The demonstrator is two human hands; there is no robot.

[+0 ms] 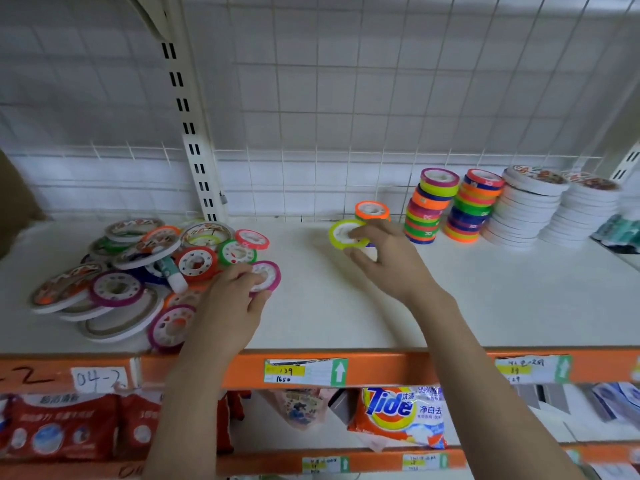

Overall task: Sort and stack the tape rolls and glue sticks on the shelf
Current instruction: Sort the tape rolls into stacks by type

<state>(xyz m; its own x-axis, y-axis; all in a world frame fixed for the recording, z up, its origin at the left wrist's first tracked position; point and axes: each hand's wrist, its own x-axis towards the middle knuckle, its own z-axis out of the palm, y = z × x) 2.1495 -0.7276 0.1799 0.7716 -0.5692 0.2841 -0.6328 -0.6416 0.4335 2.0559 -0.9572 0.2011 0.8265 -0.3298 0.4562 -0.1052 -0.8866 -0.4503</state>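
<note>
Shelf [311, 317] observed with work split into an unsorted side and a sorted side. A loose pile of tape rolls [138, 271] lies at 9 o'clock, small coloured rolls mixed with wide white-sided ones; one glue stick [172, 273] is seen lying on its side in the pile, not yet sorted. At 2 o'clock two stacks of coloured rolls [450, 206] stand side by side, with two white roll stacks [550, 206] further right, so like is being kept with like. The left hand [239, 299] is laid over a purple-rimmed roll [268, 276] at the pile's right edge, grip curled onto it, judged a pick-up for the next transfer. The right hand [384, 252] is at centre, grip pinching a yellow-green roll [346, 233], tilted, with another roll apparently underneath; whether it rests on the shelf cannot be told. An orange roll [372, 210] sits just behind, left of the coloured stacks, possibly starting a third column. Detergent packs [401, 415] are shelved below.
</note>
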